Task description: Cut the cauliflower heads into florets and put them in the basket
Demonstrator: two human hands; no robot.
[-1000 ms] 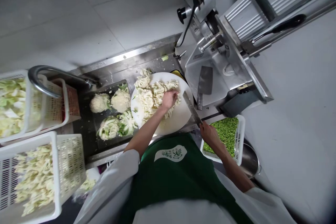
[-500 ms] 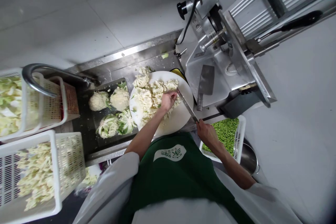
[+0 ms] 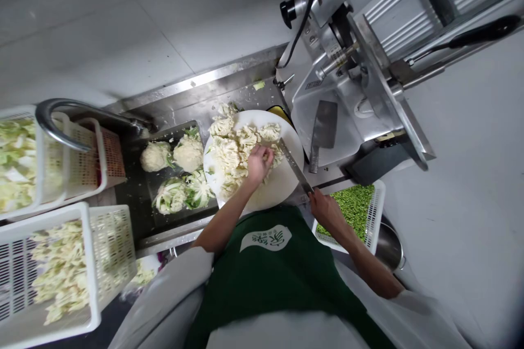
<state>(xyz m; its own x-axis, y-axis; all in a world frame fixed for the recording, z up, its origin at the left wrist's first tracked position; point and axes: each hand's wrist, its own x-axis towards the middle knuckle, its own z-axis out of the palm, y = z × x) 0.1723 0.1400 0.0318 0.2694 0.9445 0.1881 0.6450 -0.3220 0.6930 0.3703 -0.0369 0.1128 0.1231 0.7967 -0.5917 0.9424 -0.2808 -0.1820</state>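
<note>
A round white cutting board lies across the sink edge, its left half heaped with cut cauliflower. Over the right side of that heap is my left hand, its fingers curled at the florets; what they grip, if anything, is hidden. My right hand is wrapped round the handle of a knife. The blade slants up and left across the board, its tip by the florets near my left hand. Several whole cauliflower heads sit in the sink, left of the board.
A cleaver lies on the base of a metal slicer at the right. Chopped greens fill a white basket below it. At left stand a curved faucet and a white crate of cut cauliflower.
My left hand has drawn slightly left and down, away from the knife blade. The knife stays in my right hand at nearly the same slant. The whole view has shifted a little.
</note>
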